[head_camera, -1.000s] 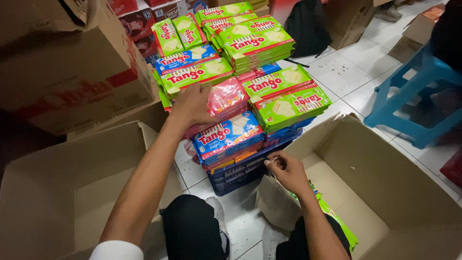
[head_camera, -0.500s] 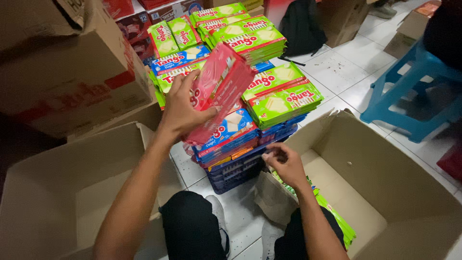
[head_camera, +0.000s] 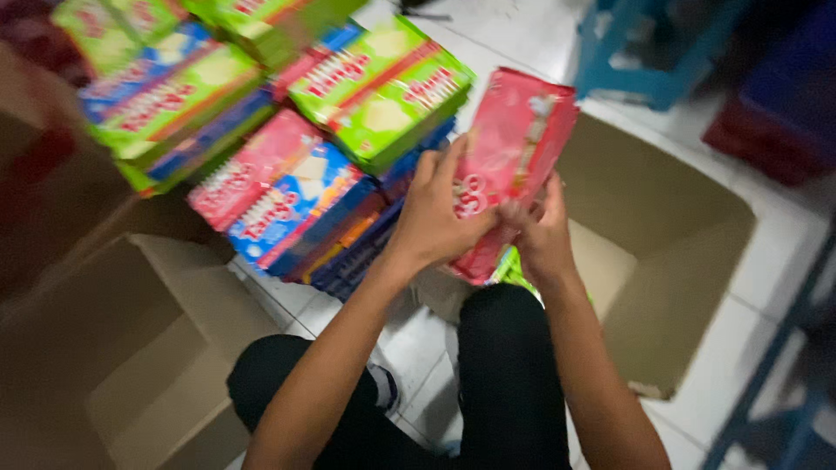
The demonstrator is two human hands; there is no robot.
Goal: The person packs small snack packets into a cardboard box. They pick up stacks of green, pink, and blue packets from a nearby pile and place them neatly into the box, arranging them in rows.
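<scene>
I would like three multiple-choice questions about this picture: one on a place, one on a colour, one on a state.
1. Where is the pack in the hands?
A. Over the open cardboard box on the right
B. Flat on the floor tiles
C. Under the blue stool

2. What colour is that pack?
A. Green
B. Red-pink
C. Black

3. How is the pack held?
A. By the left hand alone
B. By nobody
C. By both hands

Answers:
1 A: the red pack is above the cardboard box.
2 B: its wrapper is red-pink.
3 C: the left hand and the right hand both grip it.
</scene>
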